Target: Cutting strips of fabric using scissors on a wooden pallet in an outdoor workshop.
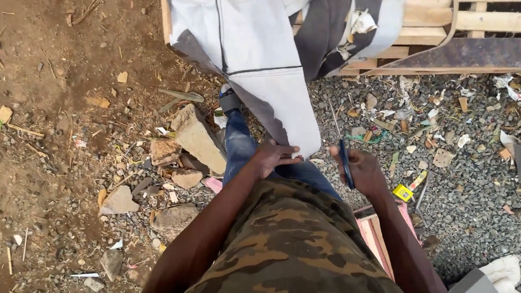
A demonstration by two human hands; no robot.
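The white sheet, a stiff piece of pale material crossed by thin dark lines, hangs down from a wooden frame at the top of the view and ends in a narrow tongue over the person's knee. The left hand pinches that lower tip, its grip shut on the edge of the sheet. The right hand sits just beside the tip, its grip closed round a pair of blue-handled scissors, whose thin blades point up and away over the gravel. A grey strip of the same material drapes over the frame behind the sheet. The leg in blue jeans stretches out beneath it. Pale stone blocks lie just left of the leg on bare earth. A small yellow tape measure rests on the gravel near the right wrist.
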